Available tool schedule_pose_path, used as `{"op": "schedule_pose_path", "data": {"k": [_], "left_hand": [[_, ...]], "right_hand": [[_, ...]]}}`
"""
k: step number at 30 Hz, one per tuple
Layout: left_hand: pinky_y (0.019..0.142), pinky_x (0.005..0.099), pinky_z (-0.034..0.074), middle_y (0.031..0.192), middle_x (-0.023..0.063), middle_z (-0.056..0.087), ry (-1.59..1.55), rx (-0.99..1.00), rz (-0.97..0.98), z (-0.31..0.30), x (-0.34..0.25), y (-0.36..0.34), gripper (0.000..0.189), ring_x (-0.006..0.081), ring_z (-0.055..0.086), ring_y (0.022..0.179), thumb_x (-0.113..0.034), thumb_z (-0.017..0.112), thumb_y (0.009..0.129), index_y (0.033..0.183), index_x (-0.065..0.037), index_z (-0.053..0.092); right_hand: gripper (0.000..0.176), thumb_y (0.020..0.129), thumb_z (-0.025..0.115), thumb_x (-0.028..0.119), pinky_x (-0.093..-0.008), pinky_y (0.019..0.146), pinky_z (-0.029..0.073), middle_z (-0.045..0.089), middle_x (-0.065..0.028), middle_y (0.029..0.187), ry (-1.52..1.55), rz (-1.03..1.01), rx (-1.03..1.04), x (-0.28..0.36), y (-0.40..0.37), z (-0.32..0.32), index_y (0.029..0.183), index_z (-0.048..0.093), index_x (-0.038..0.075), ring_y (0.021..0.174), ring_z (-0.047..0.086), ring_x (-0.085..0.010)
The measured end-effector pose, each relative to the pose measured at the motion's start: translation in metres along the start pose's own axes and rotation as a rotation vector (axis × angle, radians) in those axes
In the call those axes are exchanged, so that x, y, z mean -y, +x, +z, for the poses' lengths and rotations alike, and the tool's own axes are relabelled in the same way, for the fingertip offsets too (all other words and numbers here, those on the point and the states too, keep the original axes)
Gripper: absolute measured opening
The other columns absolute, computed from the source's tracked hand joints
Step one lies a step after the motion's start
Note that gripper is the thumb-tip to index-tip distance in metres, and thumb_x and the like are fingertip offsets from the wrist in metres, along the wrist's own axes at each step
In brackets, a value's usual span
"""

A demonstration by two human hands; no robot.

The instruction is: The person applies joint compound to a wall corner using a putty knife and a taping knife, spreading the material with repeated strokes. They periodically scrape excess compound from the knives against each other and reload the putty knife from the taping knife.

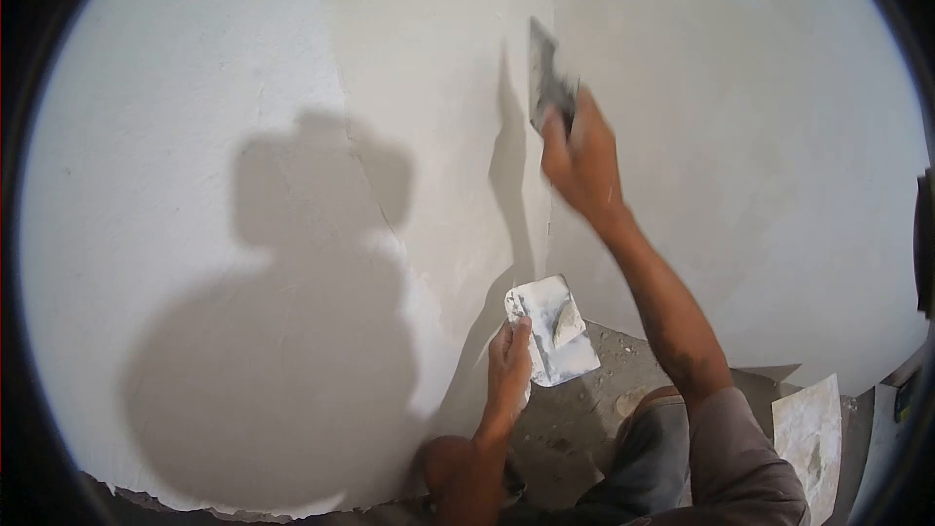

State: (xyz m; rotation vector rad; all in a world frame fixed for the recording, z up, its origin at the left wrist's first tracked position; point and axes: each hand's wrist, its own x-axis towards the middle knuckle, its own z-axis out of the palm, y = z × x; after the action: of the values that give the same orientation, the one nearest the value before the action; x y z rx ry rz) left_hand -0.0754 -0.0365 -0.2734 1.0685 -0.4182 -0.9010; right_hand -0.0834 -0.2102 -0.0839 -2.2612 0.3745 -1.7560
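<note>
My right hand [582,161] is raised against the wall [438,205], its fingers wrapped round a putty knife [545,73] with a wide, grey flat blade. The blade stands close to the inside corner where two wall faces meet, a little blurred. Lower down, my left hand [508,365] grips a flat, pale plaster board [570,367] smeared with white paste. A lump of the paste [567,323] sits on its face. The fingers behind the board are hidden.
Dusty floor [560,429] with bits of debris shows below the corner. A stained white sheet [810,443] stands at the lower right. My bent knee [648,448] is near the wall, and my shadow [292,351] falls on its left part.
</note>
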Motion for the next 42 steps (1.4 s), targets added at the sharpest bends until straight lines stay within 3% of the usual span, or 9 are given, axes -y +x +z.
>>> {"op": "schedule_pose_path", "data": {"k": [3, 6, 12, 13, 19, 22, 31, 34, 42], "left_hand": [[0.07, 0.0238, 0.045, 0.089, 0.0024, 0.062, 0.027, -0.001, 0.03, -0.001, 0.004, 0.003, 0.027, 0.0064, 0.055, 0.078, -0.021, 0.048, 0.101, 0.105, 0.003, 0.061], [0.068, 0.0232, 0.045, 0.088, 0.0023, 0.062, 0.032, -0.02, 0.02, 0.0, 0.002, 0.001, 0.027, 0.0065, 0.056, 0.075, -0.02, 0.048, 0.101, 0.104, 0.003, 0.062], [0.066, 0.0237, 0.046, 0.087, 0.0026, 0.062, 0.015, -0.001, 0.04, -0.001, 0.005, 0.003, 0.026, 0.0071, 0.057, 0.074, -0.02, 0.048, 0.101, 0.103, 0.003, 0.061], [0.066, 0.0237, 0.047, 0.088, 0.0035, 0.063, 0.006, 0.0, 0.03, -0.003, 0.007, 0.004, 0.027, 0.0081, 0.058, 0.074, -0.02, 0.049, 0.101, 0.105, 0.003, 0.061], [0.068, 0.0239, 0.05, 0.091, 0.0056, 0.064, 0.009, -0.018, 0.039, -0.001, 0.005, 0.003, 0.028, 0.0104, 0.062, 0.076, -0.021, 0.05, 0.1, 0.108, 0.003, 0.061], [0.068, 0.0241, 0.05, 0.092, 0.0058, 0.065, -0.012, -0.01, 0.052, -0.001, 0.007, 0.003, 0.028, 0.0105, 0.062, 0.077, -0.021, 0.05, 0.1, 0.108, 0.003, 0.061], [0.067, 0.0245, 0.05, 0.09, 0.0045, 0.065, -0.016, -0.011, 0.039, -0.004, 0.012, 0.007, 0.027, 0.0101, 0.062, 0.076, -0.021, 0.05, 0.099, 0.107, 0.002, 0.062], [0.067, 0.0246, 0.05, 0.09, 0.0041, 0.065, -0.019, -0.015, 0.045, -0.002, 0.01, 0.004, 0.026, 0.01, 0.062, 0.075, -0.021, 0.05, 0.099, 0.106, 0.002, 0.062], [0.067, 0.0241, 0.049, 0.089, 0.004, 0.064, -0.029, -0.011, 0.038, -0.002, 0.009, 0.005, 0.027, 0.01, 0.061, 0.074, -0.021, 0.051, 0.099, 0.105, 0.002, 0.063]], "right_hand": [[0.023, 0.087, 0.048, 0.014, -0.0413, 0.072, 0.048, 0.061, -0.0255, 0.081, 0.059, 0.442, 0.118, -0.021, 0.057, -0.008, 0.091, 0.056, -0.007, 0.077, 0.062, -0.035], [0.026, 0.085, 0.047, 0.017, -0.0428, 0.074, 0.048, 0.062, -0.0253, 0.078, 0.066, 0.489, 0.206, -0.017, 0.076, -0.009, 0.088, 0.057, -0.007, 0.078, 0.062, -0.0358], [0.03, 0.088, 0.049, 0.015, -0.0429, 0.084, 0.047, 0.062, -0.0284, 0.096, -0.014, 0.127, 0.093, -0.004, 0.059, -0.002, 0.103, 0.058, -0.01, 0.091, 0.062, -0.0403], [0.029, 0.092, 0.051, 0.018, -0.0381, 0.076, 0.048, 0.063, -0.0205, 0.083, -0.042, 0.056, 0.053, -0.006, 0.055, -0.001, 0.104, 0.057, -0.008, 0.076, 0.061, -0.029], [0.03, 0.089, 0.048, 0.015, -0.0397, 0.076, 0.049, 0.062, -0.0213, 0.083, 0.031, 0.284, 0.038, -0.007, 0.054, -0.02, 0.103, 0.058, -0.009, 0.078, 0.062, -0.0313], [0.027, 0.089, 0.047, 0.017, -0.0361, 0.067, 0.047, 0.058, -0.0143, 0.072, 0.099, 0.353, 0.075, 0.002, 0.046, -0.035, 0.095, 0.058, -0.007, 0.067, 0.056, -0.0204], [0.03, 0.091, 0.049, 0.023, -0.0339, 0.061, 0.044, 0.053, -0.0077, 0.065, 0.121, 0.345, 0.138, 0.019, 0.049, -0.044, 0.081, 0.055, -0.004, 0.062, 0.049, -0.0149], [0.028, 0.093, 0.053, 0.023, -0.0269, 0.056, 0.038, 0.047, 0.0016, 0.066, 0.158, 0.32, 0.094, 0.018, 0.048, -0.039, 0.087, 0.059, -0.005, 0.061, 0.042, -0.0075], [0.028, 0.088, 0.048, 0.022, -0.0332, 0.059, 0.043, 0.052, -0.0076, 0.064, 0.152, 0.353, 0.147, 0.029, 0.05, -0.041, 0.081, 0.056, -0.004, 0.06, 0.048, -0.0135]]}}
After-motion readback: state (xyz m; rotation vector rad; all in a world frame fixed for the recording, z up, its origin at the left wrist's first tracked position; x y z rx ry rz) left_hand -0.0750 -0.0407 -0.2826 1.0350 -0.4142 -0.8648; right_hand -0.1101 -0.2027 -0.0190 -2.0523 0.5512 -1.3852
